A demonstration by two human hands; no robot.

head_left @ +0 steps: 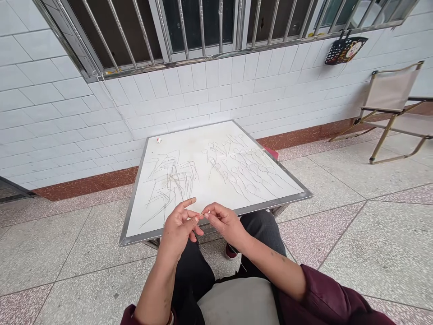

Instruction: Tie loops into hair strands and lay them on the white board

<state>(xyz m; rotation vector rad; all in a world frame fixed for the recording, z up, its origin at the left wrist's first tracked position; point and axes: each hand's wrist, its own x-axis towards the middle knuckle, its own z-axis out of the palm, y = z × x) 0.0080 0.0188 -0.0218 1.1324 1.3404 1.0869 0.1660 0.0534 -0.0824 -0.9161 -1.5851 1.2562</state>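
Over the near edge of the white table, my left hand (181, 225) and my right hand (227, 222) meet fingertip to fingertip. Thumb and forefinger of each pinch a thin wire (242, 263), whose pale tail trails below my right wrist. The held part is mostly hidden by the fingertips. The other fingers of my left hand are spread. On the left of the tabletop lies a loose pile of bent thin wires (172, 178). Several wires with a round loop at one end (250, 169) are spread in rows on the right.
The square table (192, 135) has a grey metal rim and stands near a white tiled wall (209, 97). A small white and red object (158, 141) sits at its far left corner. At right stands a folding chair (394, 92); a patterned bag (345, 48) hangs from the window bars.
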